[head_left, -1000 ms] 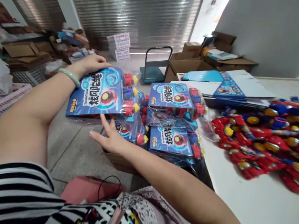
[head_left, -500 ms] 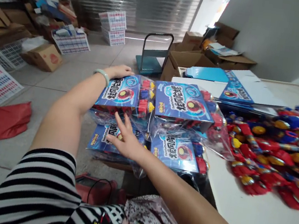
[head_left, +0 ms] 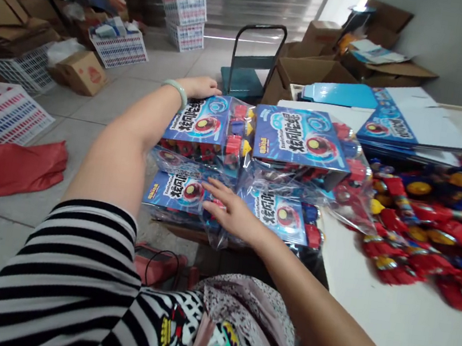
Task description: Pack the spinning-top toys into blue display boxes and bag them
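Observation:
My left hand (head_left: 200, 86), with a pale green bangle at the wrist, lies along the far edge of the upper left toy pack (head_left: 201, 123). Its fingers look stretched out; the thumb is hidden. Over the gap between the two lower packs is my right hand (head_left: 234, 211), open, its fingertips touching the wrapping of the lower left toy pack (head_left: 178, 191). Beside these are the upper right toy pack (head_left: 301, 140) and the lower right toy pack (head_left: 278, 218). All have blue printed cards and clear plastic over red, blue and yellow toys.
A heap of loose toys (head_left: 436, 221) covers part of the white table (head_left: 365, 320) at right. Printed cards (head_left: 391, 119) lie behind it. Farther off stand a trolley (head_left: 244, 82), cardboard boxes (head_left: 316, 70) and white baskets (head_left: 121, 50). Red cloth (head_left: 10, 166) lies on the floor at left.
The view has tilted down and turned slightly left. My right hand has shifted right across the lower packs, its fingers less spread. My left hand stays at the upper left pack's far edge.

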Demonstrator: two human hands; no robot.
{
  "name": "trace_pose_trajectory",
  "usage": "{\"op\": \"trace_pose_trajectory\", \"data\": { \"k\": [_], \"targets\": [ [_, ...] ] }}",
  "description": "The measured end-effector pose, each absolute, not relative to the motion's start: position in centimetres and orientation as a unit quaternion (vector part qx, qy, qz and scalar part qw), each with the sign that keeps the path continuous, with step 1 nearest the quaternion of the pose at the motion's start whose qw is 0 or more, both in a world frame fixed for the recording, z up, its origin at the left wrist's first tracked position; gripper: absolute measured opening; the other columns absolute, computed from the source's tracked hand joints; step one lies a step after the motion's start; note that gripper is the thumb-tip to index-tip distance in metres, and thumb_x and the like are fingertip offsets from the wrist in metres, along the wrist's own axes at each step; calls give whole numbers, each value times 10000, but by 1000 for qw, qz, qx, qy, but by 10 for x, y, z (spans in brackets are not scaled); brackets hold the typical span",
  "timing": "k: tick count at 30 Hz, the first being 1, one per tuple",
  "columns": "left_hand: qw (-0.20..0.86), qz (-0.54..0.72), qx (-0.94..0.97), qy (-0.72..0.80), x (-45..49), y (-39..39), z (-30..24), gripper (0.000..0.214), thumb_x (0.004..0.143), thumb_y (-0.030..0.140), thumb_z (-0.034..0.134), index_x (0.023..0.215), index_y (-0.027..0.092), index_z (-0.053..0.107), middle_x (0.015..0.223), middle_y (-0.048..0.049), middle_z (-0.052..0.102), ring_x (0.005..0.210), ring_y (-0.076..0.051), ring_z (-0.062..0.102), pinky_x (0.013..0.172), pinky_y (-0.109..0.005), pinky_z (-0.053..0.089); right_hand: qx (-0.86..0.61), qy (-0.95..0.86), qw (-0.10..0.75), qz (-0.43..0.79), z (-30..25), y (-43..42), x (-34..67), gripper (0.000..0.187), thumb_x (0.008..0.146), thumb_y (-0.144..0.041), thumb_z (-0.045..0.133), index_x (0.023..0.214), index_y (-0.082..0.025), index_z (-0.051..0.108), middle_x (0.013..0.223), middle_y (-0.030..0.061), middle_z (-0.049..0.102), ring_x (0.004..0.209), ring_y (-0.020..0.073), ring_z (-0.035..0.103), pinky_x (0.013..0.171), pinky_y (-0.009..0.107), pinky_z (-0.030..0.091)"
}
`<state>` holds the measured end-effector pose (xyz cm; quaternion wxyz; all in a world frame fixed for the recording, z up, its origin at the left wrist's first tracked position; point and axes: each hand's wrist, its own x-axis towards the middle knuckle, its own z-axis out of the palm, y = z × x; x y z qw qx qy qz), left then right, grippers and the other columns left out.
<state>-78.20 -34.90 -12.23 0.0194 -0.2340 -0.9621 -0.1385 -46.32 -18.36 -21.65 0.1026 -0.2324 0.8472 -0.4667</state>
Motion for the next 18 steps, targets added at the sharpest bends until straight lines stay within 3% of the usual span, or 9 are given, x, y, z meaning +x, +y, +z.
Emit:
{"op": "trace_pose_trajectory", "data": {
  "k": [3, 5, 9, 12, 15, 18],
  "targets": [
    [-6, -128, -215, -968, -771, -360, -95, 302, 1025, 285, 482, 865, 76, 628, 780, -24, 612, 870, -151, 635, 971, -364, 485, -248, 860, 143, -423, -216, -133, -429, 463, 983, -431, 534, 1378, -219, 647, 1423, 99, 647, 1364, 261, 588, 1192, 477, 436],
    [10, -159, -218, -963, -761, -362, -74, 308, 1041, 288, 446, 861, 103, 614, 854, -45, 655, 875, -139, 646, 946, -342, 509, -188, 884, 132, -408, -219, -93, -405, 469, 959, -483, 547, 1320, -222, 694, 1333, 101, 706, 1263, 282, 664, 1142, 483, 492],
    [67, -292, -264, -917, -725, -324, -39, 194, 1028, 246, 454, 945, 116, 571, 924, -44, 688, 895, -116, 651, 993, -384, 529, -22, 885, 68, -460, -239, -14, -356, 523, 895, -591, 600, 1258, -237, 729, 1238, 103, 753, 1154, 286, 723, 1062, 455, 563],
    [61, -374, -348, -857, -691, -256, -19, 118, 1019, 220, 468, 1007, 140, 555, 915, -34, 669, 940, -159, 677, 1020, -440, 509, 120, 866, -40, -484, -266, 39, -317, 568, 862, -644, 602, 1188, -201, 743, 1149, 126, 777, 1076, 276, 744, 1007, 448, 591],
    [12, -402, -435, -805, -657, -163, -3, 67, 994, 242, 532, 996, 200, 583, 961, -61, 703, 942, -197, 680, 1005, -423, 514, 242, 865, -151, -413, -301, 87, -278, 581, 856, -655, 551, 1086, -161, 751, 1096, 164, 771, 987, 282, 745, 931, 479, 609],
    [-55, -378, -473, -794, -626, -52, 1, 130, 991, 226, 537, 1040, 143, 625, 1062, -112, 719, 991, -205, 691, 1016, -424, 508, 262, 905, -180, -283, -337, 119, -240, 535, 900, -576, 474, 1073, -156, 756, 1099, 185, 752, 970, 292, 721, 905, 506, 602]
  ]
}}
